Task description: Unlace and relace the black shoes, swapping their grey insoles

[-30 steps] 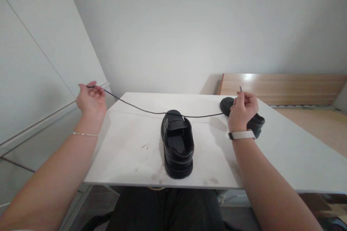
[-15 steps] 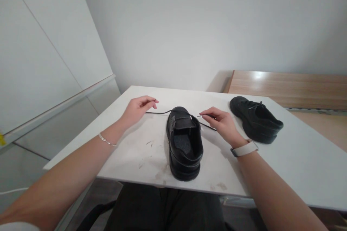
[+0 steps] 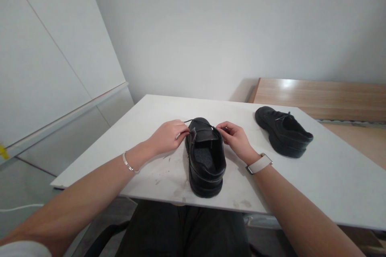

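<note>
Both hands work at the front flaps of a black leather low-cut shoe (image 3: pixel 207 164), toe facing away on a flat white table (image 3: pixel 159 108).
Left hand (image 3: pixel 169 136) pinches closed at the shoe's left flap, right hand (image 3: pixel 237 138) at its right—contents too small to tell. A thin black cord lace (image 3: pixel 188 120) crosses its toe. Best, probably, to grip near the lace tip and steady the flap—forearms angle in from both sides, palms low.

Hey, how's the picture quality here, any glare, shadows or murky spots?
Head view: glare spot on the wooden board; head view: soft shadow on the wall beside it; head view: fine detail sinks into the black shoe between left hand and right hand.
</note>
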The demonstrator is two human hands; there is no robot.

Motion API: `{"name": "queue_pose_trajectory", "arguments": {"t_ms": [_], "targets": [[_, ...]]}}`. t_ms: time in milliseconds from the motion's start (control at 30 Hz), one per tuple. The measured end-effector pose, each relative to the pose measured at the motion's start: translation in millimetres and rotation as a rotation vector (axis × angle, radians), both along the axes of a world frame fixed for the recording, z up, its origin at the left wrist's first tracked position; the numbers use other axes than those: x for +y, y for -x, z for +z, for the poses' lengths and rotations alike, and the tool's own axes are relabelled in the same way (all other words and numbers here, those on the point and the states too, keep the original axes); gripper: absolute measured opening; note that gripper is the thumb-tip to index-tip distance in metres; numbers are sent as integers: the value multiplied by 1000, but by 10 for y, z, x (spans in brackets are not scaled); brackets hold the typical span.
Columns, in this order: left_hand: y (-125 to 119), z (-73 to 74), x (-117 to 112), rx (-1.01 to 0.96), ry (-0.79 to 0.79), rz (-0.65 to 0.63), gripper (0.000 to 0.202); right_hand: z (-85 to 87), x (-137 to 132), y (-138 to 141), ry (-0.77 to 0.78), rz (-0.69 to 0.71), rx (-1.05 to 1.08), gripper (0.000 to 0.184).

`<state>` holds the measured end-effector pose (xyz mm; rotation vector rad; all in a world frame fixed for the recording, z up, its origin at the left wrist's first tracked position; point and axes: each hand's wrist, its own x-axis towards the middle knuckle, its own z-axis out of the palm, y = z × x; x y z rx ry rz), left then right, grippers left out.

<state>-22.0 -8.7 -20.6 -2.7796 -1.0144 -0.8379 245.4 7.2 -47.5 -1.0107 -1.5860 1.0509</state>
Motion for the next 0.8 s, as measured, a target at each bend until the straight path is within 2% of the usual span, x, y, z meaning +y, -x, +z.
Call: {"name": "queue_pose_trajectory", "arguments": {"t_ms": [100, 333, 500, 633, 700, 800], "targets": [[-18, 28, -31, 20, -56, -11, 26, -12, 5, 4, -43, 3, -35, 41], [-54, 34, -37, 64, -75, 41, 24, -17, 14, -5, -119, -8, -87, 38], [-53, 23, 11, 19, -91, 2, 25, -74, 43, -12, -146, -19, -105, 33], [-44, 16, 42, -65, -183, 53, 23, -71, 56, -42, -315, -87, -196, 24], [-37, 6, 50, -78, -129, 30, 24, -40, 42, -45, -423, -135, -262, 17], [-29, -9, 45, -110, -26, 25, 23, 9, -8, -15, -506, -182, -353, 13]]}}
